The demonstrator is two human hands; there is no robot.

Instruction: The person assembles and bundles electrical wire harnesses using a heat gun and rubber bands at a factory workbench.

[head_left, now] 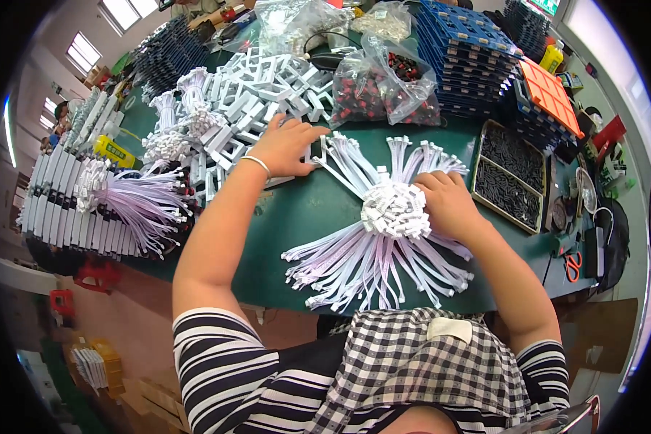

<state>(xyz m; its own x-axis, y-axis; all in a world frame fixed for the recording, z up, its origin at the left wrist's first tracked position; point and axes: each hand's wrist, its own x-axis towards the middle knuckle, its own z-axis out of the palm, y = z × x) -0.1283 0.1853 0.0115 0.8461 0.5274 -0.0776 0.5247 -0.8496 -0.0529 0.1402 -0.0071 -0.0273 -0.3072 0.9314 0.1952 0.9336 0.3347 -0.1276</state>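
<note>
On the green table (264, 249) in front of me lies a large bundle of white flat cables (354, 264). They fan outward, with small white connectors (394, 210) heaped at the middle. My right hand (450, 205) rests at the right side of that heap, its fingers curled over the cables; exactly what they grip is partly hidden. Farther left, my left hand (288, 148) has thumb and forefinger closed around a white plastic frame (315, 152), beside the upper left cable ends. Behind this hand spreads a pile of white plastic frames (260, 90).
A clear bag of red and black parts (387, 90) stands at the back, near stacked blue trays (463, 54). To the right are a tray of small black pieces (510, 173) and orange-handled scissors (573, 266). More cable bundles (119, 192) lie over stacked white strips at left.
</note>
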